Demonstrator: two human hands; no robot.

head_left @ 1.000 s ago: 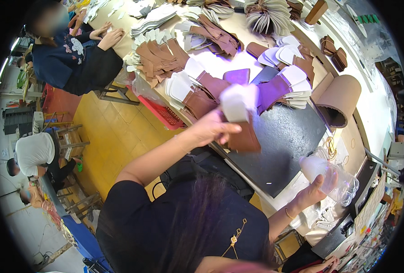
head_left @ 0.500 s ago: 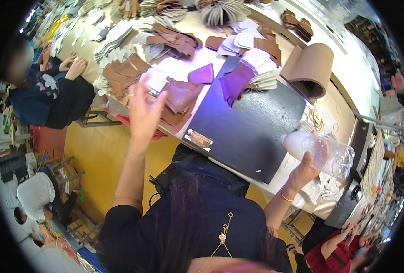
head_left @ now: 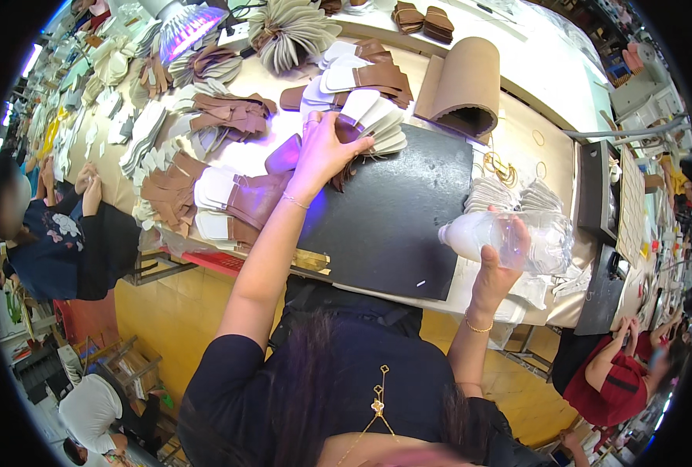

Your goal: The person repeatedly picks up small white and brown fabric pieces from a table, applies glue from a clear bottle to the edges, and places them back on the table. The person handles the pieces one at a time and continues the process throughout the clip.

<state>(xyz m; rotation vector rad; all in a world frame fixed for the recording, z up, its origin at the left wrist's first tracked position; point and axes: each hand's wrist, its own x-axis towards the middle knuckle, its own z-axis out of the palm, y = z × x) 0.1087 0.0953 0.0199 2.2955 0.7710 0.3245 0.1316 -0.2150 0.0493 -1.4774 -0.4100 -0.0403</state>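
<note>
At the far edge of the black board (head_left: 408, 202), my left hand (head_left: 322, 153) has its fingers and thumb around a fanned stack of leather pieces (head_left: 381, 124), with white rounded ends and brown parts below. My palm hides part of that stack. On the right, my right hand (head_left: 495, 272) grips a clear plastic bottle (head_left: 548, 241). It lies nearly sideways, its whitish end pointing left over the board's right edge. Left of the board, more white-and-brown leather pieces (head_left: 260, 194) lie overlapped. A single purple-lit piece (head_left: 284, 154) rests near my left wrist.
Behind stand a rolled brown sheet (head_left: 470, 82) and a fanned grey bundle (head_left: 291, 35). A lit lamp (head_left: 194, 31) hangs at the back left. Rubber bands (head_left: 501, 167) and grey stacks (head_left: 492, 194) lie beyond the bottle. A co-worker (head_left: 58, 226) sits at the left.
My left hand has moved right, from above the left-hand leather pieces to the stack on the board, and closed on it. My right hand still holds the bottle. The view has shifted.
</note>
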